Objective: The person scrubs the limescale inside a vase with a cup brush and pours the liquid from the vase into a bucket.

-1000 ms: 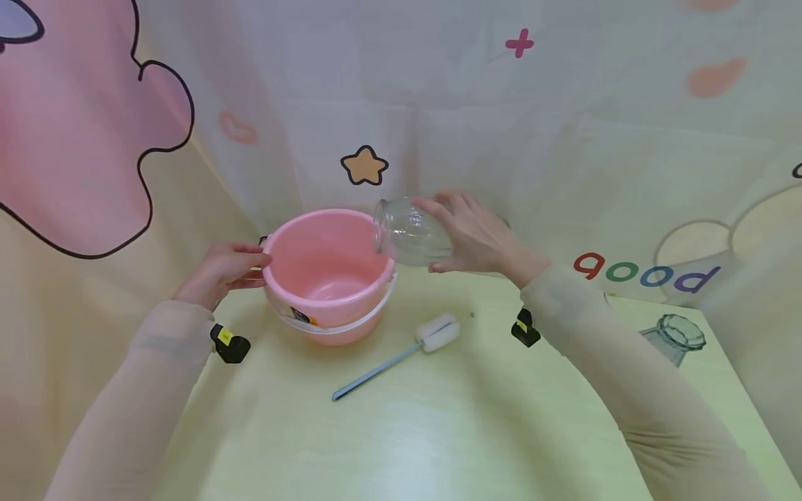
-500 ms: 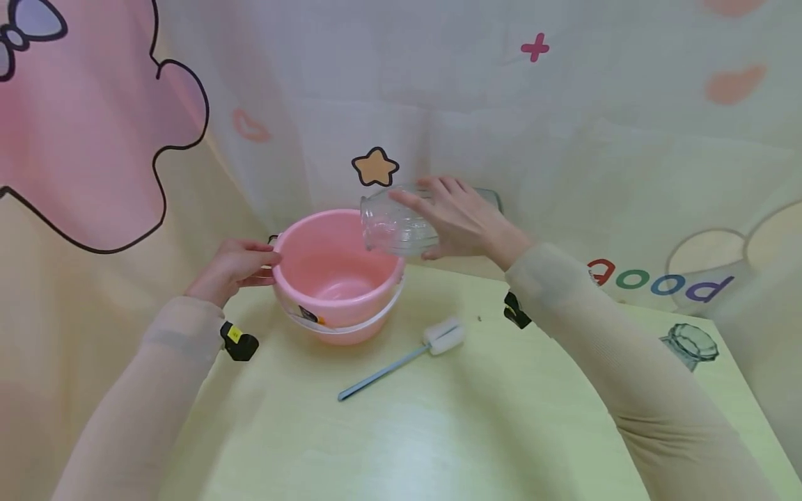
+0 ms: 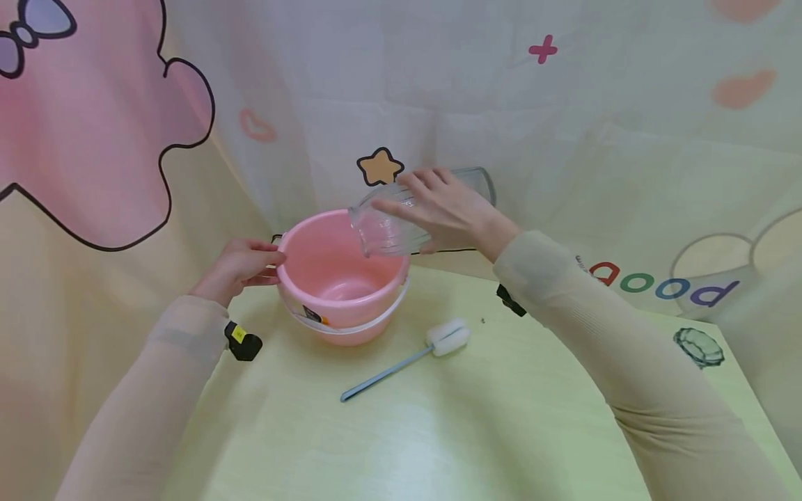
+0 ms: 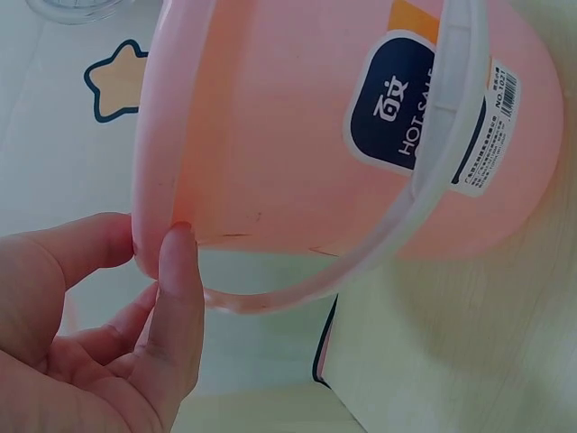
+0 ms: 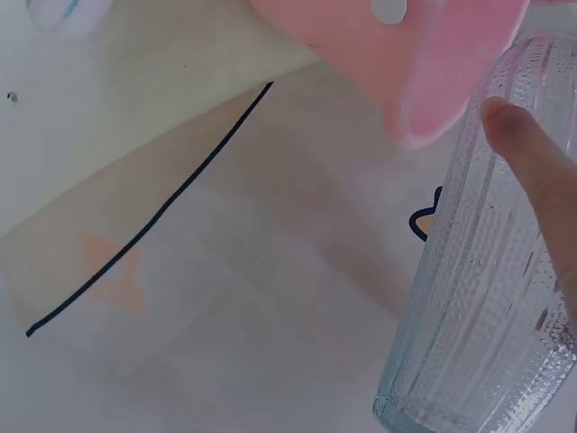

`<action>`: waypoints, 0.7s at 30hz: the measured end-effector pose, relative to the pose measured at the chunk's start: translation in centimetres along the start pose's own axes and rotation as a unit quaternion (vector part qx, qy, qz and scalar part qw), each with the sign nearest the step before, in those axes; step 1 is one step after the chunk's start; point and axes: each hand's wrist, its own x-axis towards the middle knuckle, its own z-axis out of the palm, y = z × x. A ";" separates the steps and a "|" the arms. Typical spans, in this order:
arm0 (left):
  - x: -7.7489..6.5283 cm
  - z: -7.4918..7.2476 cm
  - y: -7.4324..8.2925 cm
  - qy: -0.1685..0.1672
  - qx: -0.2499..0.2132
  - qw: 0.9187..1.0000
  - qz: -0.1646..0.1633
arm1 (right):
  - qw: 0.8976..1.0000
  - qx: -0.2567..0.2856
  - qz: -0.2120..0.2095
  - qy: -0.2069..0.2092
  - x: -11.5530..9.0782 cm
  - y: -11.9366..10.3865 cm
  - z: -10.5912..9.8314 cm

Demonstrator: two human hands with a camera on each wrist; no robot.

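Note:
A pink bucket (image 3: 341,313) with a white handle stands on the table, a dark label on its side. At its left rim my left hand (image 3: 241,266) pinches the edge between thumb and fingers, shown close up in the left wrist view. My right hand (image 3: 447,212) grips a clear ribbed glass vase (image 3: 379,223) from above. The vase lies tilted, its mouth lower and over the bucket's right rim, its base raised to the right. In the right wrist view one finger lies along the ribbed glass (image 5: 478,253); the rest of that hand is mostly out of frame.
A sponge brush (image 3: 447,337) with a long grey-blue handle lies in front of the bucket. At the table's right edge another glass vessel (image 3: 698,346) is partly hidden by the right sleeve. A printed curtain (image 3: 451,139) hangs behind the table.
The right hand has moved left and up with the vase, whose mouth now tips down over the bucket and base has risen. The left hand stays on the rim. The head view has shifted slightly.

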 end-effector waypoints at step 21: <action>-0.1 0.4 0.0 0.000 0.015 1.000 0.003 | 0.987 -0.136 -0.067 -0.056 0.5 -0.1 -2.3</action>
